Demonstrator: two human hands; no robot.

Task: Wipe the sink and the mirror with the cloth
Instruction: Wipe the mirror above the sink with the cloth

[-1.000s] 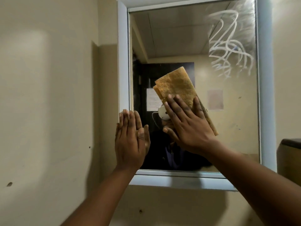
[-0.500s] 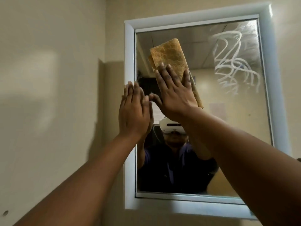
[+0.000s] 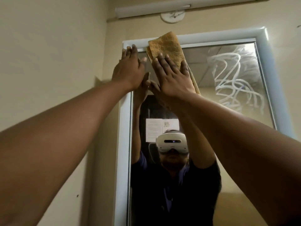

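At mirror (image 3: 203, 144) top-left corner:
Cloth (image 3: 166, 49): soft, limp, light; pinned flat under right hand (image 3: 175, 79), fingers spread.
Left hand (image 3: 128, 70): open, empty, bracing frame.

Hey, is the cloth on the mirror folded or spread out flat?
Folded. The cloth shows stacked layered edges at its left side under the right hand, pressed against the mirror.

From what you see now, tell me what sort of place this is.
Probably a small bathroom or washroom: a wall mirror in a pale frame, smeared with cleaning streaks, and a tube light mounted above it. No sink shows.
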